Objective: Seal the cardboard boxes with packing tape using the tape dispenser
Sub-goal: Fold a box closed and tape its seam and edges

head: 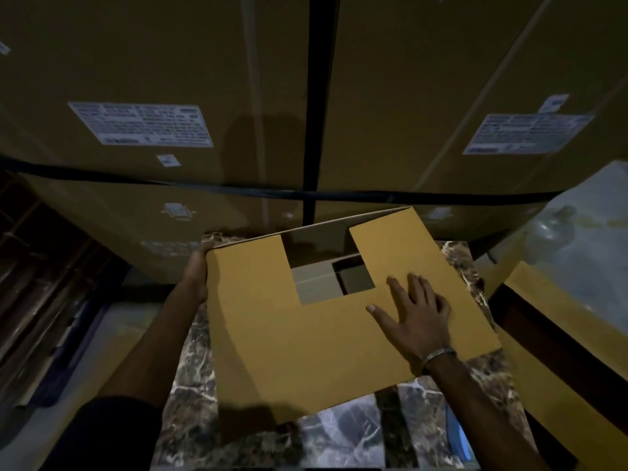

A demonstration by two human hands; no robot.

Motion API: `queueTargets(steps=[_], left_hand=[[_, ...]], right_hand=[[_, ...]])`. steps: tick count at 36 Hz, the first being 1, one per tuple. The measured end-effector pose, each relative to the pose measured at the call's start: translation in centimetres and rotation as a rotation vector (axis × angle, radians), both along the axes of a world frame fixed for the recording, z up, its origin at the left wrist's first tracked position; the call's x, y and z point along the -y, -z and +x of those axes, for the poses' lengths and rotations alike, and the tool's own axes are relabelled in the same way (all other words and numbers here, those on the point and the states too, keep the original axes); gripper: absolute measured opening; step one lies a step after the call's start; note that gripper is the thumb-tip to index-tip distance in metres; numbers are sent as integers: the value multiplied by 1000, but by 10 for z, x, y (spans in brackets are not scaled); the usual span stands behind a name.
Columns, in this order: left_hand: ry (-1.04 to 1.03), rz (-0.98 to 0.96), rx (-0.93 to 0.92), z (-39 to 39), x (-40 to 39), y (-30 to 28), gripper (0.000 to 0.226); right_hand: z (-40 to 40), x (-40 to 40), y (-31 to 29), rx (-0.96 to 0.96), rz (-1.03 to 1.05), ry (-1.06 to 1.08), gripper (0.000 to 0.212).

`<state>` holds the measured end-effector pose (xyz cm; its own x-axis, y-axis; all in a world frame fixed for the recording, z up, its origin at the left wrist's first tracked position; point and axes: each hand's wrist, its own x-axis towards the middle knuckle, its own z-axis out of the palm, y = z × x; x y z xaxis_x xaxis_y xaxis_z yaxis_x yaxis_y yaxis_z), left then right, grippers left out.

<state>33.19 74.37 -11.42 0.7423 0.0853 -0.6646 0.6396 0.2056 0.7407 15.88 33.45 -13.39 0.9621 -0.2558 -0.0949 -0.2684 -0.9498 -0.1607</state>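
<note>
Here the cardboard box [306, 341] sits on a marble-looking table [343, 433], close in front of a wall of big stacked cartons [170, 62]. The person's right hand [416, 317] lies flat on the top flap with the fingers spread out, pressing it down. The left hand [198, 266] holds the far left corner of the box; its fingers go round the edge, but how tightly they curl cannot be seen.

The top is not closed all the way. A square gap [331, 270] shows the inside, which looks mostly empty. So the box is probably light and would slide easily if pushed. The cardboard looks stiff, but the flaps will likely bend and spring up when let go. The best places to hold it seem to be the side walls and corners, with one hand keeping the flaps down. No tape dispenser can be seen.
</note>
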Motion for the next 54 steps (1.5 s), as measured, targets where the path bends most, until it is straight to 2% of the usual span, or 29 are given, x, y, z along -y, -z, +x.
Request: queueTargets(steps=[3, 6, 8, 12, 14, 18, 21, 30, 33, 37, 40, 45, 48, 49, 52, 54], left_hand=[[-18, -12, -27, -7, -1, -3, 36], [-114, 105, -48, -30, -5, 2, 33], [-181, 165, -38, -52, -17, 11, 23], [-141, 163, -60, -100, -34, 23, 18], [-138, 104, -46, -121, -42, 29, 20], [-147, 24, -22, -150, -60, 32, 24], [-150, -38, 21, -166, -70, 29, 36], [-106, -38, 131, -213, -91, 19, 34], [-33, 56, 163, -240, -97, 22, 37], [-141, 22, 193, -267, -110, 37, 56], [-140, 67, 265, -287, -114, 26, 51], [-21, 238, 462, -303, -114, 11, 49], [99, 479, 549, -307, -109, 4, 27], [155, 556, 600, -308, -108, 2, 26], [476, 627, 833, -311, -114, 5, 60], [766, 681, 961, -309, -127, 21, 70]], right_hand=[[-5, -2, -2, -8, -1, -7, 86], [-14, -7, -3, -3, 41, 3, 83], [-22, -12, -2, -12, 36, 9, 84], [-40, -32, 3, -39, 6, 63, 86], [-50, -48, 6, -35, -10, 140, 89], [-71, -87, 11, -4, -7, 444, 101], [-82, -108, 11, -56, -3, 526, 98], [-108, -111, 11, -94, -9, 472, 97], [-120, -110, 11, -66, -16, 447, 95], [-132, -109, 16, -57, -52, 402, 94], [-133, -112, 15, -64, -49, 363, 93], [-131, -116, 17, -39, -50, 368, 92], [-128, -117, 18, -27, -49, 376, 92], [-126, -118, 18, -18, -48, 377, 91], [-125, -118, 19, 14, -55, 395, 86], [-125, -117, 18, 89, -29, 432, 74]])
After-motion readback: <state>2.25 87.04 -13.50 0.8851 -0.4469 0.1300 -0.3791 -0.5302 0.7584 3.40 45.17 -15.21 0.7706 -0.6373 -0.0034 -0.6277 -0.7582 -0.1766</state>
